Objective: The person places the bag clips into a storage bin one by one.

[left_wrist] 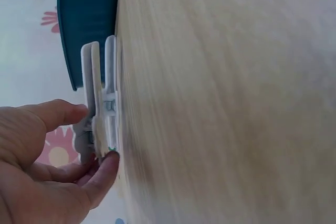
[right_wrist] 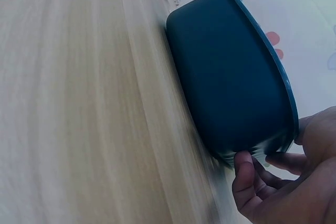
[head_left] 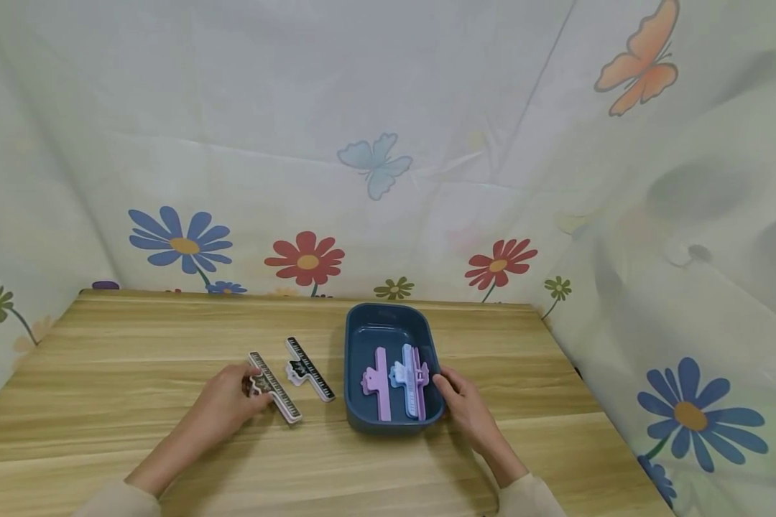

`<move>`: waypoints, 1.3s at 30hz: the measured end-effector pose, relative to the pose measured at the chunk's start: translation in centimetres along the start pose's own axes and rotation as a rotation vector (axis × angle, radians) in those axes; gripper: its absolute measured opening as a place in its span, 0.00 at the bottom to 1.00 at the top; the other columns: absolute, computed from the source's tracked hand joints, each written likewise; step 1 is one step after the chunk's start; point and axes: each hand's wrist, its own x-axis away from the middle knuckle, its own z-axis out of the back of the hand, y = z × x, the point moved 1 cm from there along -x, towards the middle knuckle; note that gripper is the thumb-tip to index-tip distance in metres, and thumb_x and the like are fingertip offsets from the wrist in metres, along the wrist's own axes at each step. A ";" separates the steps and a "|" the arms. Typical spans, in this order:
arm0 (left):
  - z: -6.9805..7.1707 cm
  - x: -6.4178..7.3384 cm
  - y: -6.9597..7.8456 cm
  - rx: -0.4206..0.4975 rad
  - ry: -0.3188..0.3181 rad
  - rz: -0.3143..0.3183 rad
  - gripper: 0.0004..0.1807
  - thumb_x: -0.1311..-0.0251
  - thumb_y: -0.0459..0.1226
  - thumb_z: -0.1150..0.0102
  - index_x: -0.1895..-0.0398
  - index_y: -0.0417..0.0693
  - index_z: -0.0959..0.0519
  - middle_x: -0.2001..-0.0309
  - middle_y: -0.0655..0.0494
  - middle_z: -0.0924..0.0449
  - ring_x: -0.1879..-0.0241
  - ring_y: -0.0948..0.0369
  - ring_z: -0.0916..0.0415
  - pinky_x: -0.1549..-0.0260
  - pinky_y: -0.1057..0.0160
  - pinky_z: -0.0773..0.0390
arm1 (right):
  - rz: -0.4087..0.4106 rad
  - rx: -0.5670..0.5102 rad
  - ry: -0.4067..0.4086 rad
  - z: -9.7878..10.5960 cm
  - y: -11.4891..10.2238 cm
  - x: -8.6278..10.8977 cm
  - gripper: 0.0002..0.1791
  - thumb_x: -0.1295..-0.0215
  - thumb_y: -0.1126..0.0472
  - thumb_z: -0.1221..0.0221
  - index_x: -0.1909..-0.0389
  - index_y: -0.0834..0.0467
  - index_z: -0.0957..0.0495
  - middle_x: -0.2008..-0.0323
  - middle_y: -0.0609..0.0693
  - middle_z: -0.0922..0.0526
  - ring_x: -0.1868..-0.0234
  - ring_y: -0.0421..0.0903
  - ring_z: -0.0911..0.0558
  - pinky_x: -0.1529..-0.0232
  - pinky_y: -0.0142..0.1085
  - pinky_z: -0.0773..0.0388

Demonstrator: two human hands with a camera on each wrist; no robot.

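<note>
My left hand point(head_left: 225, 399) pinches a clip point(head_left: 284, 404) printed with black and white piano keys, thumb on one side of its handle and fingers on the other. In the left wrist view this clip point(left_wrist: 89, 77) overlaps a second clip point(left_wrist: 111, 72) close to the tabletop. That second piano-key clip point(head_left: 318, 375) lies to the right of my left hand. At the dark blue bin point(head_left: 394, 427), my right hand point(head_left: 468, 408) grips the right side, thumb at the rim and fingers against the outer wall. Inside lie a pink clip point(head_left: 383, 395), a light blue clip point(head_left: 409, 395) and a purple clip point(head_left: 421, 409).
A wood-grain table point(head_left: 136, 345) carries everything. Behind it and at the sides hangs a pale curtain point(head_left: 265, 172) printed with flowers and butterflies. The bin's far end stands near the table's back edge.
</note>
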 end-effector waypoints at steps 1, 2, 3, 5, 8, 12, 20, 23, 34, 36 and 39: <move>0.1 0.0 0.1 0.002 0.007 -0.003 0.32 0.46 0.36 0.25 0.44 0.22 0.24 0.56 0.35 0.22 0.63 0.52 0.25 0.66 0.53 0.21 | 0.001 0.000 0.000 0.0 0.0 0.0 0.25 0.19 0.52 0.47 0.30 0.62 0.27 0.44 0.60 0.19 0.54 0.54 0.20 0.63 0.37 0.20; 0.2 0.0 0.1 0.004 0.014 -0.005 0.32 0.46 0.36 0.25 0.44 0.22 0.24 0.54 0.33 0.22 0.61 0.50 0.24 0.64 0.51 0.20 | 0.003 0.004 0.001 0.0 0.0 0.0 0.25 0.19 0.52 0.47 0.30 0.63 0.27 0.44 0.60 0.19 0.54 0.54 0.20 0.63 0.38 0.20; 0.3 0.1 0.1 0.005 0.021 -0.007 0.32 0.46 0.36 0.25 0.43 0.23 0.24 0.53 0.32 0.22 0.61 0.50 0.24 0.63 0.50 0.19 | 0.004 0.005 0.001 0.0 0.0 0.0 0.25 0.19 0.52 0.47 0.31 0.63 0.26 0.45 0.60 0.19 0.54 0.54 0.20 0.63 0.38 0.20; 0.5 0.0 0.2 0.006 0.036 -0.014 0.32 0.46 0.36 0.25 0.42 0.24 0.24 0.52 0.32 0.22 0.60 0.50 0.23 0.62 0.50 0.19 | 0.003 0.006 0.003 0.1 0.0 0.1 0.25 0.19 0.52 0.47 0.31 0.63 0.26 0.44 0.61 0.19 0.54 0.54 0.20 0.63 0.38 0.20; 0.8 0.0 0.3 0.007 0.062 -0.034 0.32 0.45 0.36 0.25 0.41 0.25 0.24 0.55 0.35 0.22 0.62 0.52 0.24 0.65 0.56 0.21 | -0.002 0.012 0.006 0.1 0.1 0.1 0.24 0.19 0.53 0.47 0.31 0.62 0.26 0.44 0.61 0.19 0.54 0.54 0.20 0.62 0.38 0.20; 1.1 -0.1 0.3 0.008 0.113 -0.084 0.31 0.44 0.35 0.25 0.41 0.25 0.23 0.58 0.40 0.22 0.63 0.55 0.25 0.68 0.62 0.23 | -0.007 0.020 0.010 0.1 0.1 0.1 0.24 0.19 0.52 0.47 0.31 0.61 0.25 0.44 0.60 0.19 0.53 0.54 0.20 0.61 0.37 0.20; 1.8 0.2 0.8 0.044 0.155 -0.118 0.31 0.43 0.32 0.26 0.38 0.27 0.25 0.53 0.38 0.23 0.59 0.51 0.22 0.61 0.58 0.16 | 0.000 0.027 0.007 0.2 0.3 0.1 0.24 0.18 0.54 0.48 0.31 0.64 0.26 0.45 0.61 0.20 0.54 0.54 0.20 0.63 0.38 0.20; 2.3 0.1 1.0 0.056 0.163 -0.134 0.30 0.42 0.32 0.27 0.38 0.27 0.25 0.52 0.37 0.24 0.58 0.50 0.21 0.59 0.55 0.16 | -0.005 0.029 0.008 0.2 0.3 0.1 0.24 0.18 0.53 0.48 0.31 0.63 0.26 0.45 0.61 0.19 0.54 0.54 0.20 0.62 0.38 0.20; 4.7 -0.7 1.3 0.017 0.169 -0.169 0.29 0.41 0.33 0.27 0.38 0.27 0.24 0.53 0.38 0.23 0.59 0.49 0.21 0.62 0.55 0.16 | -0.009 0.034 0.006 0.1 0.2 -0.1 0.23 0.18 0.53 0.48 0.32 0.62 0.25 0.44 0.61 0.19 0.53 0.55 0.20 0.60 0.38 0.20; 5.2 -0.8 1.3 0.002 0.169 -0.173 0.30 0.41 0.33 0.27 0.38 0.28 0.24 0.53 0.38 0.23 0.59 0.48 0.21 0.62 0.53 0.15 | -0.008 0.037 0.006 0.1 0.2 -0.2 0.23 0.18 0.53 0.48 0.32 0.62 0.25 0.44 0.61 0.19 0.54 0.55 0.20 0.60 0.38 0.20; 5.9 -1.1 1.4 -0.022 0.173 -0.183 0.30 0.40 0.34 0.27 0.38 0.28 0.24 0.53 0.37 0.22 0.59 0.47 0.20 0.61 0.50 0.15 | -0.008 0.034 0.005 0.1 0.2 -0.2 0.23 0.18 0.53 0.47 0.32 0.62 0.25 0.44 0.61 0.19 0.54 0.54 0.20 0.61 0.38 0.19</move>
